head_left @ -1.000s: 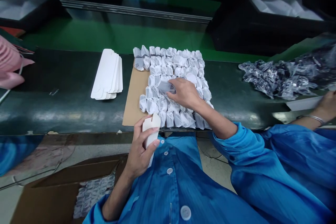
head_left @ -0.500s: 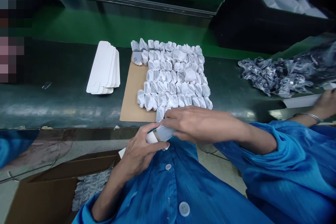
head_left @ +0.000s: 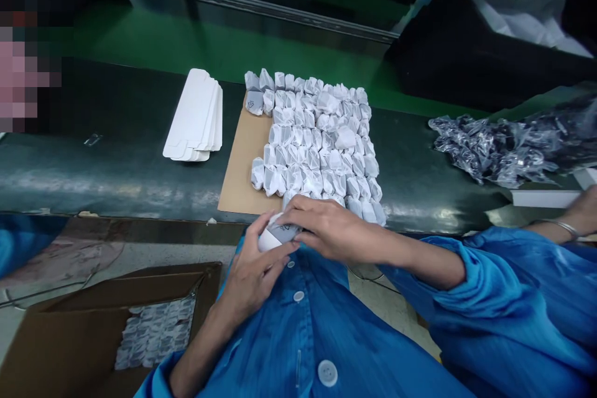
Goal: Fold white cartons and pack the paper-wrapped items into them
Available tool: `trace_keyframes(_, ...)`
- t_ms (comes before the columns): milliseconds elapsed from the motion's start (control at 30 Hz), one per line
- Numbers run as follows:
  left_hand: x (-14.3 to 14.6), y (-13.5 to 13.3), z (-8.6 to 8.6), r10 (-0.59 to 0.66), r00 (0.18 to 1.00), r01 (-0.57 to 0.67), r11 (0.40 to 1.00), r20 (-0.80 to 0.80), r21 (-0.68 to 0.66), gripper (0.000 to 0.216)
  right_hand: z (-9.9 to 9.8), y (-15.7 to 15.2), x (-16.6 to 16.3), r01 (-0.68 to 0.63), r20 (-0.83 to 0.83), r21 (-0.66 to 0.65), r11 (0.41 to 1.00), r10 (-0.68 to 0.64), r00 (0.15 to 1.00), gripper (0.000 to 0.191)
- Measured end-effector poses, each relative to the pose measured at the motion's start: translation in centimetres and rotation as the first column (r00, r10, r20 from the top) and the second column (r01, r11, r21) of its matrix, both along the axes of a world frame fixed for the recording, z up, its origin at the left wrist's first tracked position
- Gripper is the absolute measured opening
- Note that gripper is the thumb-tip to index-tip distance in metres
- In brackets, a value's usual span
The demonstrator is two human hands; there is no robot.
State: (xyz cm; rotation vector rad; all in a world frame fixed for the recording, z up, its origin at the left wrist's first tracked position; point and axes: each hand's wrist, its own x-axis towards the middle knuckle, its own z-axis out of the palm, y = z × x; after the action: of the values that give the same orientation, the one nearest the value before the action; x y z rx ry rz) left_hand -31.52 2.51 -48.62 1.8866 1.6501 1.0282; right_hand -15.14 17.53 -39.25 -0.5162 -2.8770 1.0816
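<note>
Now that the right hand [head_left: 329, 228] has left the wrapped rows [head_left: 306, 137] mid-frame, its gripped grey packet [head_left: 285, 232] meets the white box [head_left: 268, 240] clasped in the left hand [head_left: 254, 268], just below centre.

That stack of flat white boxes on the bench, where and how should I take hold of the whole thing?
I'd set the grip across the long sides of the stack, coming from above: it lies flat, longer than wide and apart from the cardboard sheet, so both sides look reachable. Its right edges fan out, so a wide pinch should gather them better.
</note>
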Motion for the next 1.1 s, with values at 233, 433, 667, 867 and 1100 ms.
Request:
trace_keyframes(233, 1.7, -1.6, -1.8, 0.005, 0.994, -0.005, 1.000, -0.107, 0.000, 0.027, -1.9, 0.5, 1.6, -0.078, 0.026, -0.228, 0.971, 0.086, 0.996, 0.031)
trace_keyframes(433, 1.6, -1.9, -1.6, -0.023, 0.980, 0.027, 0.999, -0.197, 0.022, 0.028, -2.5, -1.0, 2.3, -0.089, -0.030, -0.147, 0.985, 0.085, 0.996, 0.040)
trace_keyframes(667, 1.8, -2.1, -1.5, -0.055, 0.979, 0.057, 0.998, -0.195, 0.004, 0.031, -1.7, -0.2, 3.1, -0.137, 0.076, -0.085, 0.987, 0.144, 0.987, 0.032)
trace_keyframes(867, 2.0, -2.6, -1.9, -0.108, 0.983, 0.104, 0.994, -0.148, -0.037, 0.032, -2.0, -0.5, 3.3, -0.212, 0.043, -0.070, 0.975, 0.216, 0.976, 0.032)
trace_keyframes(1100, 1.3, -2.4, -1.0, 0.115, 0.903, -0.027, 0.977, 0.414, -0.213, 0.057, -3.3, -4.0, 4.2, -0.219, -0.055, 0.444, 0.869, 0.270, 0.961, 0.031)
